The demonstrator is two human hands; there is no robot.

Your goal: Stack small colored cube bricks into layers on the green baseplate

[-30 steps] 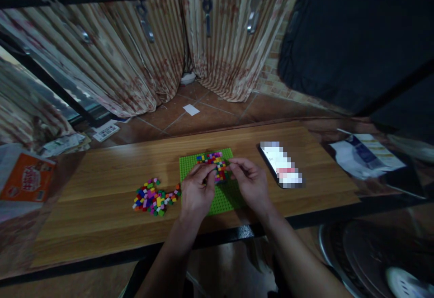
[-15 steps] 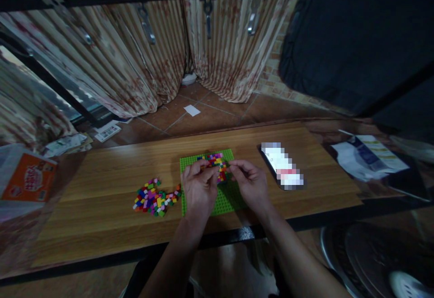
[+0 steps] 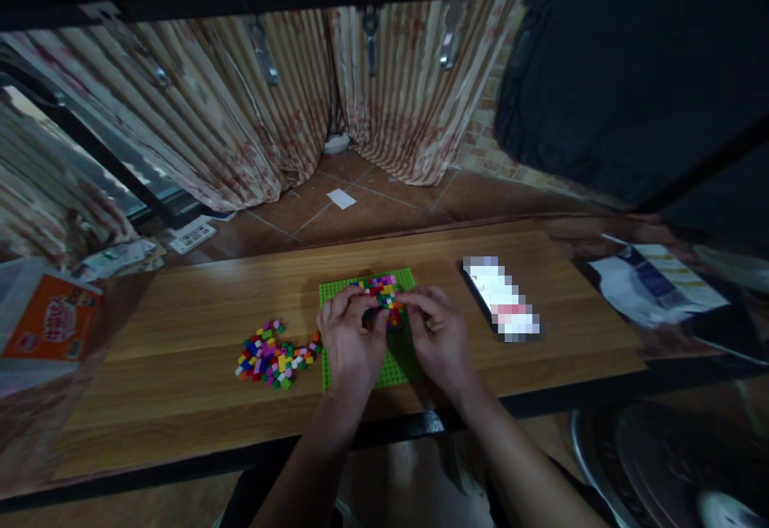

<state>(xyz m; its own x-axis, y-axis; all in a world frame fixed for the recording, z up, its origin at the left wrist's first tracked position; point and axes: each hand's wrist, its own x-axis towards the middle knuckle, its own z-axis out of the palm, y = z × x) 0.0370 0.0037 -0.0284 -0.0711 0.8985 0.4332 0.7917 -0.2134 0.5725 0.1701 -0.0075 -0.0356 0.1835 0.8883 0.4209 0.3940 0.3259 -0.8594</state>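
Observation:
A green studded baseplate [image 3: 396,372] lies on the table with a patch of small, many-coloured toy bricks [image 3: 384,281] built on its upper part. My left hand [image 3: 353,336] is over the plate's left side, fingers bent and the thumb apart from the index finger, beside the brick patch. From the right, my right hand [image 3: 441,340] reaches to the patch's right edge with its index fingertip. Its fingers and thumb are drawn together, and a small yellowish spot shows between them, too small to name. Left of the plate is a pile of loose bricks [image 3: 273,356], trailing toward it.
A phone [image 3: 501,296] with a lit, blurred screen lies on the wooden table [image 3: 192,312], right of the plate. An orange-labelled package [image 3: 51,316] stands at the far left. Papers and a printed bag [image 3: 666,280] are at the right. Curtains [image 3: 396,103] hang behind.
My left thumb and index finger have parted. My right hand has moved slightly left and down, its index finger now at the brick patch. The camera view has shifted slightly.

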